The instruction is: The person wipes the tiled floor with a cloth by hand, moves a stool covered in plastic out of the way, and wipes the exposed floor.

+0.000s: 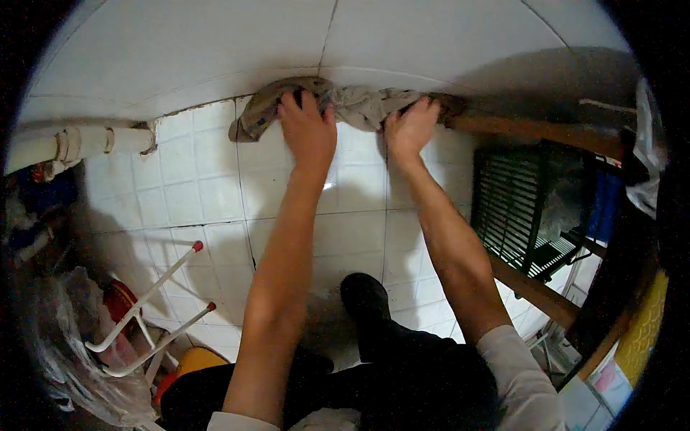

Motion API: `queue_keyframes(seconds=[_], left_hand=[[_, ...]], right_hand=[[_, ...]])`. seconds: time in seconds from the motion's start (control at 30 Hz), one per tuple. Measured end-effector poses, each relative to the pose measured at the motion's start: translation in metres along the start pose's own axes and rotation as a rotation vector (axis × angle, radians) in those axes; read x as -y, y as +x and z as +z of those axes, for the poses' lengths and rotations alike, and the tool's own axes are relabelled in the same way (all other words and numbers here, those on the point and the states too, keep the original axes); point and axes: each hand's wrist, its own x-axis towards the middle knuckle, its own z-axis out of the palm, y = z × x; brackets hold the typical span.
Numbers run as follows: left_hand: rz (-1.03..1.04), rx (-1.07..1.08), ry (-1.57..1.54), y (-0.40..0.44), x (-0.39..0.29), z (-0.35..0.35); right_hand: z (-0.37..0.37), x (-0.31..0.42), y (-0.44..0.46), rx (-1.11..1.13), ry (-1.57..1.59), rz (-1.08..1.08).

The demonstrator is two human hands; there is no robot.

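A crumpled grey-brown rag (357,106) lies along the foot of the white tiled wall, where it meets the tiled floor. My left hand (309,134) presses on its left part, with fingers curled over the cloth. Farther right, my right hand (412,133) grips the rag near its other end, fingertips bent into the folds. The cloth's left end sticks out past my left hand. Parts of the rag under both palms are hidden.
A white pipe (86,146) runs along the left wall. Below it lies a white metal frame with red-capped legs (154,309) beside plastic bags (93,352). A dark green slatted crate (507,205) stands right, near wooden bars (532,131). My black shoe (364,294) rests on the floor.
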Motion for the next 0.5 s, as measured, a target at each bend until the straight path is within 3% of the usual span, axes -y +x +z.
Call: queue_keyframes(seconds=[0.03, 0.07, 0.13, 0.17, 0.2, 0.27, 0.37, 0.47, 0.5], left_hand=[[-0.036, 0.027, -0.047, 0.004, -0.001, -0.007], [-0.067, 0.055, -0.098, 0.010, -0.002, -0.014], [0.059, 0.046, -0.123, 0.013, 0.015, -0.021], [0.112, 0.048, -0.132, 0.011, 0.028, -0.026], [0.053, 0.191, -0.141, 0.014, 0.039, -0.043], [-0.064, 0.462, -0.155, 0.032, 0.058, -0.089], [-0.180, 0.439, -0.416, 0.023, 0.093, -0.132], [-0.527, 0.272, -0.970, 0.023, 0.109, -0.153], [-0.556, 0.107, -1.069, 0.023, 0.097, -0.158]], right_hand=[[-0.001, 0.007, -0.005, -0.029, 0.013, -0.071], [-0.002, 0.011, -0.013, 0.008, 0.218, -0.256], [0.020, 0.032, -0.031, 0.257, 0.431, -0.483], [0.007, 0.055, -0.042, 0.264, 0.450, -0.614], [-0.002, 0.069, -0.047, 0.356, 0.612, -0.676], [-0.012, 0.071, -0.055, 0.685, 0.559, -0.776], [-0.056, 0.046, -0.073, 0.711, 0.800, -0.688], [-0.103, 0.035, -0.067, 0.439, 0.985, 0.046], [-0.121, 0.040, -0.055, 0.227, 0.901, 0.030]])
